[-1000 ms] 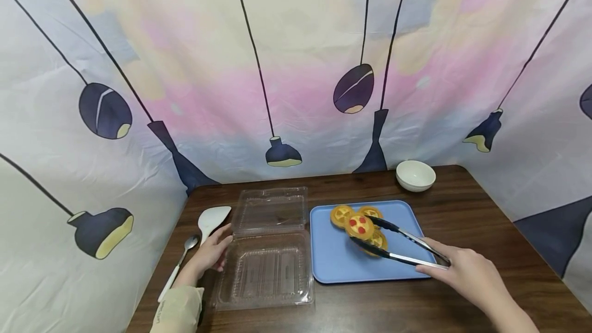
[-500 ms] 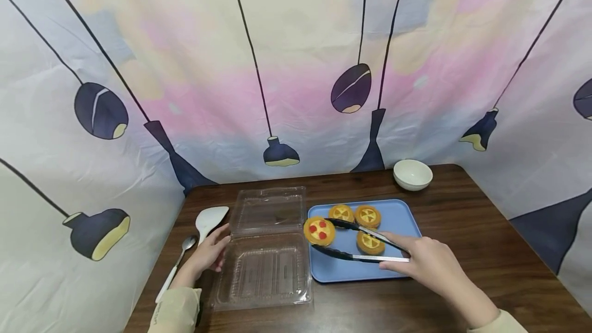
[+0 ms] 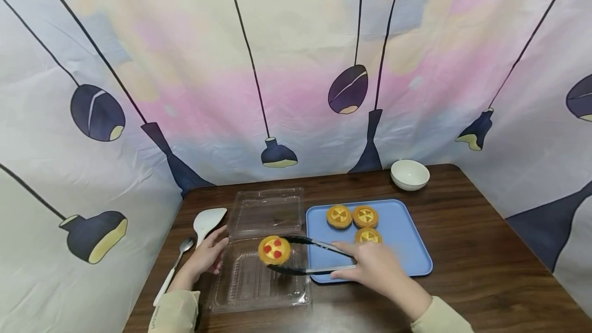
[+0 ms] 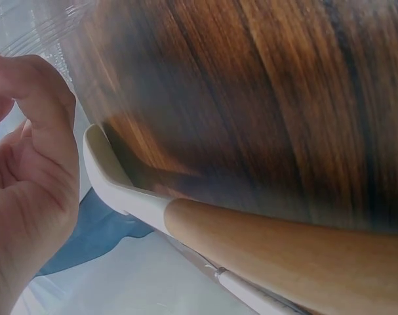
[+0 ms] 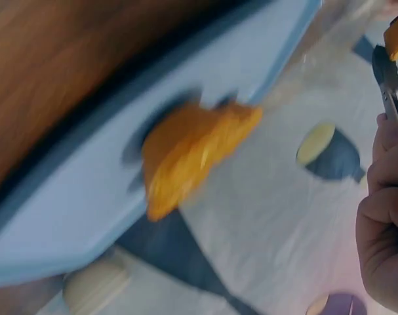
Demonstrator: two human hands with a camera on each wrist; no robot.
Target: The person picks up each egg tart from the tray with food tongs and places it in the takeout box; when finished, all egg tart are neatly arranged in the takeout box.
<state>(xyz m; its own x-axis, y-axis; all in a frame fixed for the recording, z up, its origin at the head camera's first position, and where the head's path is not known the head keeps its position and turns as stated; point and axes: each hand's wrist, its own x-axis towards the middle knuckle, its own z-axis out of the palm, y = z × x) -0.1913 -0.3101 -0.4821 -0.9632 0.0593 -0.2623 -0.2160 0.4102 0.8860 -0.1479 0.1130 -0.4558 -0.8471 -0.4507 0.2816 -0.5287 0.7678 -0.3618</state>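
Observation:
My right hand point(image 3: 376, 266) grips a pair of tongs point(image 3: 319, 270) with black tips. Between those tips is a round tart point(image 3: 274, 251) with red pieces on top, held over the base of a clear hinged plastic container point(image 3: 259, 297). The container's lid point(image 3: 268, 209) lies folded back. My left hand point(image 3: 205, 256), its fingers loosely bent, is at the container's left edge; whether it touches the plastic is unclear. Below it in the left wrist view lies a white rice paddle point(image 4: 113, 180) with a tan handle. Several tarts point(image 3: 339, 217) with yellow tops rest on a blue tray point(image 3: 411, 256).
A spoon point(image 3: 172, 273) with a white handle lies at the table's left side, next to the paddle. At the back right stands a white bowl point(image 3: 409, 174). A printed cloth point(image 3: 300, 66) hangs behind the dark wooden table point(image 3: 467, 251).
My right hand has carried the red-topped tart in the tongs leftward, from above the tray to above the container's base. My left hand has stayed at the container's edge.

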